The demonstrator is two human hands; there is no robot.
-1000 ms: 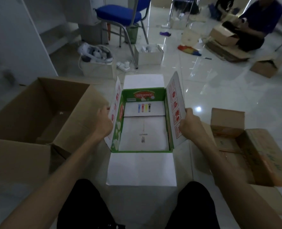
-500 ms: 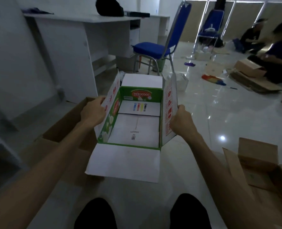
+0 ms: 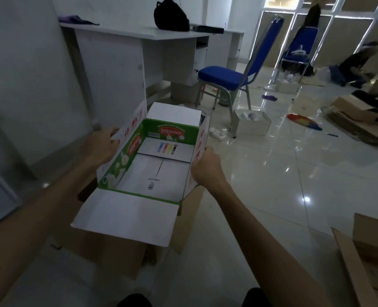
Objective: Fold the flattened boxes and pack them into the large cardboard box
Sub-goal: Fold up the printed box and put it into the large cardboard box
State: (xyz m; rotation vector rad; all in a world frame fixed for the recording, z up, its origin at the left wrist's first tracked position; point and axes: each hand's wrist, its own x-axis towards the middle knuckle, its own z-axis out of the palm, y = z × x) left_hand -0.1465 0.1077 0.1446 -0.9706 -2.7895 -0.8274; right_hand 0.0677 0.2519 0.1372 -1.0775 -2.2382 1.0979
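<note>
Left hand [image 3: 101, 147] fingers wrapped over the left side flap, right hand [image 3: 205, 166] clamped on the right wall of the green-and-white printed carton [image 3: 152, 171]. Carton erected, top flaps open, held directly above the large brown cardboard box [image 3: 117, 258] on the glossy tiled floor [image 3: 272, 173].

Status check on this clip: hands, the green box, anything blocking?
Left hand and right hand grip side flaps of green box. Box erected, open, held over large cardboard box. Nothing in the way.

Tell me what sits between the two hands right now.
The open green box, held by its side flaps between left hand and right hand, in the head view.
</note>
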